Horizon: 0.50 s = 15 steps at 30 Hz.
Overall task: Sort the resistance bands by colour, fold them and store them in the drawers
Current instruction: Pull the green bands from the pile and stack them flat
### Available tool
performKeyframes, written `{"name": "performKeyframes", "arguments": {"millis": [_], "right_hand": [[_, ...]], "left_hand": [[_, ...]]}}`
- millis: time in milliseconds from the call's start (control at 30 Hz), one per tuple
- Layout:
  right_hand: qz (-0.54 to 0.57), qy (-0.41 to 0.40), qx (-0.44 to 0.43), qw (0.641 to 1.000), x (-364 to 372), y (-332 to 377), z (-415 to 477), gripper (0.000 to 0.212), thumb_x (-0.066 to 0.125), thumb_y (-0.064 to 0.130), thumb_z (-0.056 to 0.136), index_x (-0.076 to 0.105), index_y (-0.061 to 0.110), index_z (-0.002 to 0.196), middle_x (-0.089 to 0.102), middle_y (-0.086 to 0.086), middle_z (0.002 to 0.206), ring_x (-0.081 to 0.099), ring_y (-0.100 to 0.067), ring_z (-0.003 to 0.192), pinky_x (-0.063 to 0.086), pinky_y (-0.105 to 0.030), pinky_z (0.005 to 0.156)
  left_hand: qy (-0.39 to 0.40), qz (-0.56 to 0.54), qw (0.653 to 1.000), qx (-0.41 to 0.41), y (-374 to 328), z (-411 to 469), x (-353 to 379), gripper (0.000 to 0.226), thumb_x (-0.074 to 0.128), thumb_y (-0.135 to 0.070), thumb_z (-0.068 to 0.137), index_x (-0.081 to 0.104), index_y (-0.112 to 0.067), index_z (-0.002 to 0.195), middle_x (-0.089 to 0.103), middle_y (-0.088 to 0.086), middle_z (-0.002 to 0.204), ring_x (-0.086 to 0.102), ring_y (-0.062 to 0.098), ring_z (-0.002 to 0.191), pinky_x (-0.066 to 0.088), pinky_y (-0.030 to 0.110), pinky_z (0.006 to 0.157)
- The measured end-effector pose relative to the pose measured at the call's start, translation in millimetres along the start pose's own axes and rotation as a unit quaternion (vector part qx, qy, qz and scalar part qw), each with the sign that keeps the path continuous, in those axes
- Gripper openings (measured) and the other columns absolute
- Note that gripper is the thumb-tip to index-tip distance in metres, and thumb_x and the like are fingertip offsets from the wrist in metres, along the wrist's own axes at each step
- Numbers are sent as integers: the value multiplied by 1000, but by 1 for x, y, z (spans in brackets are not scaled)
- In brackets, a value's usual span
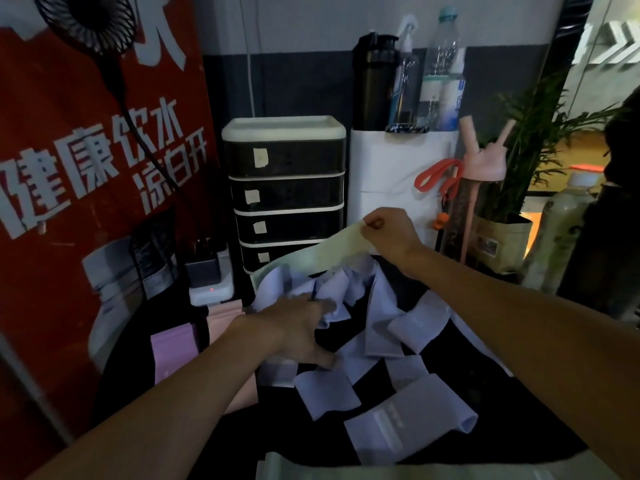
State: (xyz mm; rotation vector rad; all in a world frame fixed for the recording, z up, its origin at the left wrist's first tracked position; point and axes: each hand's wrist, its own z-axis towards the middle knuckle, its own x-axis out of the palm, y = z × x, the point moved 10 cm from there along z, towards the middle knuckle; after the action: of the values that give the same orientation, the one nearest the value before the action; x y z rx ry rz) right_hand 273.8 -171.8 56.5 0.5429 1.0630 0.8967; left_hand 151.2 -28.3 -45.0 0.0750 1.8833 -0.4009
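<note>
Green band (332, 251) is held up in front of the drawers (284, 195), lower end trailing into the lavender bands (325, 389). Right hand (388, 233) has its grip pinching the green band's top end, just right of the drawers. Lavender bands lie scattered on the dark worktop (502, 410) in front of the drawers. Left hand (298, 327) rests on that pile, grip spread, fingers flat. Pink bands (173, 351) are stacked front-left of the drawers. Bottles (443, 64) stand right of the drawers, red sign (69, 168) left.
</note>
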Motion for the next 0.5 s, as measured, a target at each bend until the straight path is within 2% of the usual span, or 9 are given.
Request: {"name": "performKeyframes", "arguments": {"millis": [33, 67, 100, 133, 200, 267, 333, 433, 500], "right_hand": [[6, -11, -13, 1000, -8, 11, 0, 10, 63, 1, 85, 70, 7, 88, 62, 0, 82, 59, -17, 84, 51, -30, 79], [18, -21, -22, 999, -18, 21, 0, 9, 64, 1, 86, 69, 9, 87, 62, 1, 80, 60, -18, 83, 54, -33, 80], [45, -27, -21, 998, -27, 29, -1, 9, 64, 2, 86, 68, 10, 87, 62, 2, 77, 62, -19, 82, 57, -37, 79], [82, -28, -12, 996, -35, 36, -3, 8, 64, 1, 87, 68, 9, 88, 61, 2, 77, 63, -20, 81, 59, -37, 75], [155, -21, 6, 988, -47, 51, -11, 6, 64, 1, 89, 67, 4, 94, 61, -3, 79, 63, -18, 78, 60, -29, 62], [214, -11, 10, 977, -55, 66, -22, 2, 64, 2, 90, 65, 4, 90, 60, -5, 80, 62, -14, 73, 59, -25, 57], [277, -4, 17, 961, -62, 80, -34, 8, 65, 2, 89, 62, 7, 84, 60, -7, 81, 63, -15, 73, 60, -29, 61], [367, 15, 32, 930, -71, 100, -51, 4, 65, -2, 88, 61, 0, 87, 62, -15, 86, 66, -23, 81, 61, -36, 68], [406, 30, 33, 913, -78, 113, -62, 4, 64, -3, 88, 61, -3, 91, 62, -19, 91, 67, -26, 86, 60, -33, 66]], "left_hand": [[6, -28, 1000, -4, 1, -1, -3, 91, 72, -54, 83, 27, -20, 154, 33, 10, 156, 32, 28, 145, 37, 36, 111], [-7, -43, 999, -4, 0, -2, -11, 75, 70, -49, 87, 40, -17, 147, 48, 10, 143, 44, 30, 136, 45, 33, 100], [-49, -44, 998, -2, -1, -4, -26, 52, 67, -47, 88, 55, -18, 130, 55, 16, 119, 55, 31, 122, 50, 33, 87], [-115, -42, 992, 3, -4, -10, -47, 31, 64, -46, 86, 63, -24, 107, 59, 10, 99, 62, 29, 106, 51, 33, 79], [-258, -81, 963, 14, -13, -30, -90, 17, 58, -41, 83, 65, -26, 86, 65, -1, 87, 64, 21, 86, 54, 36, 75], [-370, -163, 913, 54, -26, -52, -124, 10, 61, -27, 90, 66, -18, 89, 66, -4, 80, 63, 16, 76, 56, 37, 75], [-422, -238, 870, 90, -39, -67, -147, 11, 64, -18, 93, 67, -15, 103, 64, -9, 85, 62, 13, 80, 55, 34, 83], [-432, -299, 841, 131, -59, -81, -167, 22, 67, -18, 93, 67, -13, 115, 68, -3, 107, 66, 16, 99, 54, 37, 95], [-416, -335, 826, 179, -74, -92, -173, 17, 68, -12, 93, 68, -20, 108, 71, -2, 105, 68, 14, 98, 56, 32, 92]]}}
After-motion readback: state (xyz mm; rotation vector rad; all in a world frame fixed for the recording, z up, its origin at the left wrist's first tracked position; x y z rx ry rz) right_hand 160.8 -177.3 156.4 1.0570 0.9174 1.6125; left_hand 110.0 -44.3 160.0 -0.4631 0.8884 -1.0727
